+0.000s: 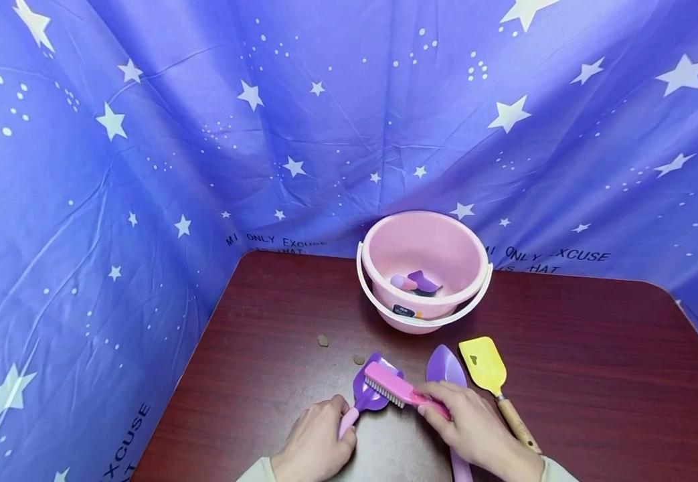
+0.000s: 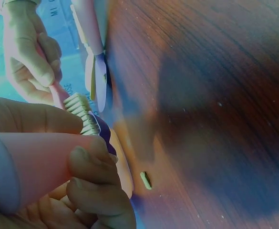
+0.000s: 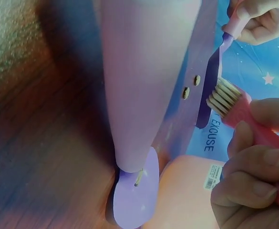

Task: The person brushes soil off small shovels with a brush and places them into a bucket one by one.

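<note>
My left hand point(image 1: 318, 435) grips the pink handle of a small purple toy shovel point(image 1: 368, 400), held over the table's front part. In my right hand point(image 1: 475, 422) is a pink scrub brush point(image 1: 387, 380), its bristles turned toward the shovel's blade. In the right wrist view the brush bristles point(image 3: 222, 99) meet or nearly meet the shovel blade point(image 3: 206, 98); contact is hard to tell. Two small brown flakes point(image 1: 322, 341) lie on the table beyond the shovel. Below my right hand, partly hidden by it, lies a purple trowel point(image 1: 444, 365).
A pink bucket point(image 1: 439, 231) with a white handle stands at the back, holding a purple piece point(image 1: 425, 281) and a pink-handled item point(image 1: 403, 282). A yellow shovel point(image 1: 482, 361) with a wooden handle lies at the right. Starry blue cloth point(image 1: 349, 134) hangs behind the table point(image 1: 595, 375).
</note>
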Motion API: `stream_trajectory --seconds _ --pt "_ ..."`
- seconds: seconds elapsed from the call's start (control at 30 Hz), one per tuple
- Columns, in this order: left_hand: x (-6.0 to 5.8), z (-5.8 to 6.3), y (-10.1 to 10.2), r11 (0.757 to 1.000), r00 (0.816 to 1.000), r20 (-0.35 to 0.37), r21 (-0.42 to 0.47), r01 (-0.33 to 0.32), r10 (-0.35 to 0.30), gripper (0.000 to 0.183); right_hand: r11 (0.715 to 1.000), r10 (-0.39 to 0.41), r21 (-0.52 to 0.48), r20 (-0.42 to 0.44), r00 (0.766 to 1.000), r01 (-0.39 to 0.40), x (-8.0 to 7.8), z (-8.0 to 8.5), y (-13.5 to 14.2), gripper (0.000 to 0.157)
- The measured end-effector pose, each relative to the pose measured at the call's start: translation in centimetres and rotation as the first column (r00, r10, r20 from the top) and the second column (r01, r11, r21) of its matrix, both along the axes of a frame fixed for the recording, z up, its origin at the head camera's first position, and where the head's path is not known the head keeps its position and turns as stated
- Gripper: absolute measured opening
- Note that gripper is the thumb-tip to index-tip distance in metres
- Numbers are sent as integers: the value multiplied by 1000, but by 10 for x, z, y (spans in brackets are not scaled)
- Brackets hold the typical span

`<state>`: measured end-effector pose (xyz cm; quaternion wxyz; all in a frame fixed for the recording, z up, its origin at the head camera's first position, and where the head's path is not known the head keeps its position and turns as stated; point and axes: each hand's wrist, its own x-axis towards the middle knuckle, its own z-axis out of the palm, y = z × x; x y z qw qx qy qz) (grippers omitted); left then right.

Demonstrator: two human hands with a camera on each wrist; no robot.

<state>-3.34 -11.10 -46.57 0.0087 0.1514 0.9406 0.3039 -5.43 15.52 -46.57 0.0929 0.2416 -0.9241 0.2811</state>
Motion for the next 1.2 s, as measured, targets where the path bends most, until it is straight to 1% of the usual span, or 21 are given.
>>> stream_trajectory --seconds 0.5,0.73,0.9,1.2 --pt "1 -1 -5 1000 1000 3 4 14 -14 12 999 -33 7 -5 999 33 -7 -3 2 27" --pt "3 -1 -7 1000 1000 4 0 11 -11 13 999 -33 11 1 999 33 -11 -5 3 27" --pt "4 -1 -7 1000 1000 22 1 11 -11 13 999 -30 -16 7 1000 30 -14 -4 3 27" --pt "4 -2 -8 1000 1000 26 -4 11 -11 13 998 -66 -14 16 998 67 -20 -6 5 25"
